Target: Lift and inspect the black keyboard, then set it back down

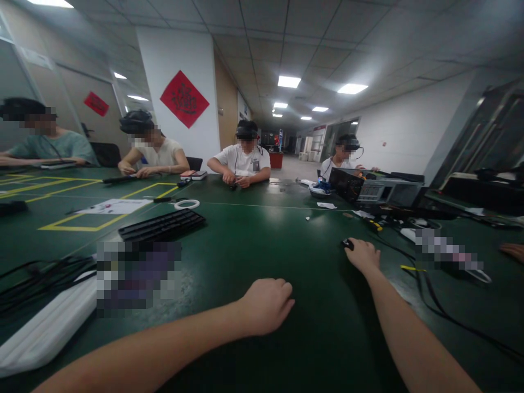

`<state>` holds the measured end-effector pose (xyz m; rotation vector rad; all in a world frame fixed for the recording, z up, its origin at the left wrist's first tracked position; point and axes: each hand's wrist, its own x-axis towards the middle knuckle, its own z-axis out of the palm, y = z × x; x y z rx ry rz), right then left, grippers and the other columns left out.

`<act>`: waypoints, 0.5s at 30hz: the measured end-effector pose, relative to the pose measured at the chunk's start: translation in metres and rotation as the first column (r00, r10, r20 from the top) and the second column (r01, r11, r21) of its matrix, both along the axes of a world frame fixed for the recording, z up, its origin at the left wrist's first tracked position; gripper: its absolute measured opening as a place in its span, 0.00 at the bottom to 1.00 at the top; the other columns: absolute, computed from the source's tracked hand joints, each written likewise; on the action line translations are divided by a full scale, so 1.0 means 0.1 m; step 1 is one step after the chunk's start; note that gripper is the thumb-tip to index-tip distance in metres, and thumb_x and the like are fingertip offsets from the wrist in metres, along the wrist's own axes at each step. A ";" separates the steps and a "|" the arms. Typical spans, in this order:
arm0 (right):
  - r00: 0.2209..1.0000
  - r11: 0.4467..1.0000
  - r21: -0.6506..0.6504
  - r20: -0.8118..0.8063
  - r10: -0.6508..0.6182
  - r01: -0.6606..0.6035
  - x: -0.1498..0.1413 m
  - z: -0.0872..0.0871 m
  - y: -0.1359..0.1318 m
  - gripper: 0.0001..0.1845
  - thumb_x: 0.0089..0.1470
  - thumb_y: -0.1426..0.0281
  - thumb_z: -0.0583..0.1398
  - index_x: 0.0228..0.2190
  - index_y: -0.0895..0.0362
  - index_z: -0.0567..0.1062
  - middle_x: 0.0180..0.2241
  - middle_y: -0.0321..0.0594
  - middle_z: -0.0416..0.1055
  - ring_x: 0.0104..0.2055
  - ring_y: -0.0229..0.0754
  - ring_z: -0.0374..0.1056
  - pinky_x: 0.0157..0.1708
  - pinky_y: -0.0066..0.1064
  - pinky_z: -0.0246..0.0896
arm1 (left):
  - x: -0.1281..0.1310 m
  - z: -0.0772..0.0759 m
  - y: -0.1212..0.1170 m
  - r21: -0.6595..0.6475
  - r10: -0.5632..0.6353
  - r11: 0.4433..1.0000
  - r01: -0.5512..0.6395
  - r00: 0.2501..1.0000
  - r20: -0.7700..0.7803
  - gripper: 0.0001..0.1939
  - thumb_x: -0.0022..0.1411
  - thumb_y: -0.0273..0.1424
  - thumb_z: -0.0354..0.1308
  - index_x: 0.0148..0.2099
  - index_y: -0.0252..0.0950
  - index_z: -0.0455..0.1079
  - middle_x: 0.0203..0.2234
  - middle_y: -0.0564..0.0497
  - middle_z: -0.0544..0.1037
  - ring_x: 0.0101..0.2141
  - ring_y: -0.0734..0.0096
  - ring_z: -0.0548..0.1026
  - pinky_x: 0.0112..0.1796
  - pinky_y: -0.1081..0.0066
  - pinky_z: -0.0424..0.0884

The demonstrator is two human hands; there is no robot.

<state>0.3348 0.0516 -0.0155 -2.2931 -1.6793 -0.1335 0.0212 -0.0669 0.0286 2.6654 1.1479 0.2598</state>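
Right hand [364, 254] is pinching a black object [347, 244] in nearly closed fingertips; a loose pinch could drop it. Left hand [267, 307] is showing curled fingers, contents hidden. Cables [431, 289] lying right of the fingers could snag.

I can read no wording with certainty on my feed. Dark brush-style characters mark the red diamond sign [184, 99] at upper left and, fainter, the smaller red sign [96, 103] left of it. Small print on the white T-shirt [239, 158], centre, is perhaps lettering, too blurred to tell.
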 end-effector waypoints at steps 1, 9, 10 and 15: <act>1.000 1.000 0.004 -0.003 0.003 -0.003 -0.01 0.00 0.00 0.22 0.49 0.64 0.50 0.46 0.54 0.66 0.49 0.47 0.64 0.52 0.57 0.54 0.46 0.56 0.49 | -0.07 0.04 0.11 0.017 0.058 0.998 -0.058 0.998 -0.006 0.14 0.59 0.38 0.43 0.36 0.38 0.66 0.30 0.46 0.72 0.29 0.66 0.70 0.29 0.69 0.65; 1.000 1.000 -0.010 -0.007 -0.028 0.028 -0.06 0.05 -0.03 0.21 0.48 0.65 0.50 0.45 0.54 0.68 0.48 0.48 0.65 0.51 0.57 0.55 0.46 0.54 0.50 | -1.60 0.62 1.43 0.175 0.833 0.553 -0.815 0.530 -0.162 0.14 0.52 0.39 0.52 0.30 0.32 0.70 0.39 0.37 0.73 0.44 0.48 0.68 0.41 0.59 0.64; 0.999 0.999 -0.014 -0.008 -0.032 0.032 -0.06 0.05 -0.03 0.21 0.48 0.65 0.50 0.45 0.54 0.67 0.48 0.47 0.65 0.51 0.57 0.55 0.46 0.54 0.50 | -1.82 0.67 1.52 0.176 0.860 0.508 -0.843 0.482 -0.168 0.14 0.51 0.38 0.52 0.31 0.31 0.70 0.40 0.34 0.72 0.44 0.45 0.68 0.40 0.56 0.64; 1.000 1.000 0.007 0.007 -0.027 0.027 -0.07 0.01 -0.01 0.22 0.49 0.65 0.50 0.47 0.55 0.66 0.49 0.47 0.64 0.51 0.56 0.55 0.46 0.54 0.50 | -2.51 0.65 1.59 0.055 0.941 0.339 -0.939 0.339 -0.019 0.16 0.45 0.34 0.57 0.35 0.27 0.70 0.39 0.29 0.71 0.46 0.30 0.62 0.37 0.44 0.61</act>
